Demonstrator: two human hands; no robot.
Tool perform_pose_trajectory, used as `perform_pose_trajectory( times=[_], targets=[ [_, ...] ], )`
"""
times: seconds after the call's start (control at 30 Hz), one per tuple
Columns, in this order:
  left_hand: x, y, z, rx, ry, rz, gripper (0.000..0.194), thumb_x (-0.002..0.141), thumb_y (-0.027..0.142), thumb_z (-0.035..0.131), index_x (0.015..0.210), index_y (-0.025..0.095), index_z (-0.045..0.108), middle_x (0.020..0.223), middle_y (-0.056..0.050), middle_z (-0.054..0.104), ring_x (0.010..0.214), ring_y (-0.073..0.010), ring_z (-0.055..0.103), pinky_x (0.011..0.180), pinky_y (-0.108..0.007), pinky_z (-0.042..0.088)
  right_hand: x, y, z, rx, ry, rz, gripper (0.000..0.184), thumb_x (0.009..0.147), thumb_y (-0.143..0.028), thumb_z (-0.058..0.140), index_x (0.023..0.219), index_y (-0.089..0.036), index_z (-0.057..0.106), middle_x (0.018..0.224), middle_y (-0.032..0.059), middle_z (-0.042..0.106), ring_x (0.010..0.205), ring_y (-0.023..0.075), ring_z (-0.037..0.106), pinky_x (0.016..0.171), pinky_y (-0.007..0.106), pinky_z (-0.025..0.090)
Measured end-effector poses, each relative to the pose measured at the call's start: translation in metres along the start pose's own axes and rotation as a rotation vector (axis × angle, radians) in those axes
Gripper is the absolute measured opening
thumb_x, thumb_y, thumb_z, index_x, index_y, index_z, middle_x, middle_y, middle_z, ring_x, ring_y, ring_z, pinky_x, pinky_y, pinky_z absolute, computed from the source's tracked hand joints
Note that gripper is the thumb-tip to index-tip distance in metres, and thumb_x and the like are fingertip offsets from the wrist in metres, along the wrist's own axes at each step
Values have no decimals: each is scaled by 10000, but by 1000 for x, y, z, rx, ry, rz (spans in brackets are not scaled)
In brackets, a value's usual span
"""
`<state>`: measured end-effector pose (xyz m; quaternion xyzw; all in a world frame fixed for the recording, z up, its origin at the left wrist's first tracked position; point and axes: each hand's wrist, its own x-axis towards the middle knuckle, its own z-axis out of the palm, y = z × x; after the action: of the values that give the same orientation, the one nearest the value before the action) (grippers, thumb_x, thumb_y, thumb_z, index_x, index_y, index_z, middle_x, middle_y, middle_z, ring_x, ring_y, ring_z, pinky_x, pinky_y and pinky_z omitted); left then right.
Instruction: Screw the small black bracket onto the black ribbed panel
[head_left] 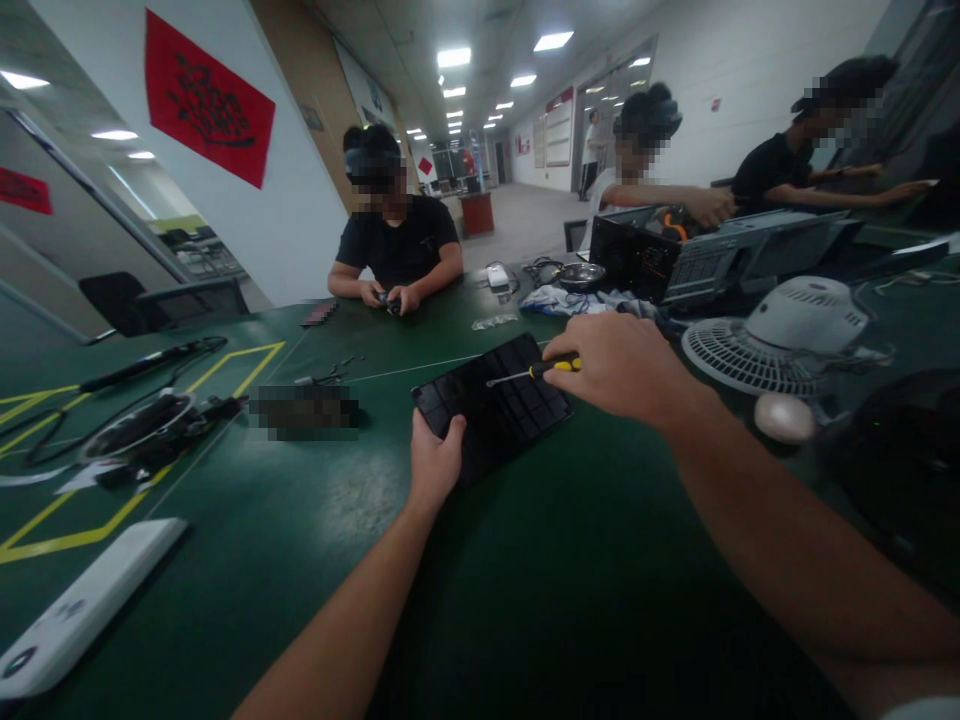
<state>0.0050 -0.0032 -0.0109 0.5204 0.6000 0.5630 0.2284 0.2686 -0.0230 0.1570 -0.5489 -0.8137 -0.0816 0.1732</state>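
The left hand [437,458] grips the black tablet [511,418] by its edge; over it, the right hand [619,365] clasps a yellow-black screwdriver [546,369]. The tablet looks unopened.

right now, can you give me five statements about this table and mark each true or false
1. The right hand holds a yellow-and-black screwdriver. True.
2. The left hand holds the screwdriver too. False: it grips the edge of a dark flat panel.
3. The tape on the green table is red. False: it is yellow.
4. A long white object lies at the picture's lower left. True.
5. The person straight across wears a white shirt. False: the shirt is black.
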Motion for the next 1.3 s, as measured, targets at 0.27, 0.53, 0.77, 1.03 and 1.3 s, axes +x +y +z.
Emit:
perform_pose_trajectory(
  times=[0.27,0.53,0.77,1.03,1.3],
  targets=[
    [0,3,-1,0,-9,-14,409,861,319,733,1240,213,624,1128,-87,742,1129,-308,717,1068,-494,551,0,1,0,8,-6,19,309,924,-420,647,1099,-302,873,1101,81,808,1005,316,700,761,404,464],
    [1,0,1,-2,-8,14,424,866,315,715,1260,191,620,1151,-92,745,1137,-294,713,1075,-473,543,1,-7,-2,-24,-103,68,350,981,-437,568,1074,-248,847,1076,134,814,1004,348,728,764,417,462],
    [0,1,0,-10,-15,23,423,866,309,709,1259,187,612,1164,-106,746,1133,-302,707,1081,-494,533,-1,4,0,53,-120,87,366,976,-504,557,1047,-237,797,1013,123,801,975,332,722,732,395,432],
    [0,1,0,-31,-11,14,403,866,330,713,1237,202,622,1142,-96,742,1148,-304,710,1057,-478,551,0,22,-4,33,-66,22,242,834,-377,704,1030,-254,775,1075,75,763,1004,304,676,722,380,407],
    [1,-2,0,-26,-6,25,415,865,320,716,1252,203,621,1159,-92,743,1108,-289,713,1058,-475,543,2,12,1,33,-61,86,336,930,-491,608,983,-234,819,1012,104,804,957,321,703,702,397,413]
  ],
)
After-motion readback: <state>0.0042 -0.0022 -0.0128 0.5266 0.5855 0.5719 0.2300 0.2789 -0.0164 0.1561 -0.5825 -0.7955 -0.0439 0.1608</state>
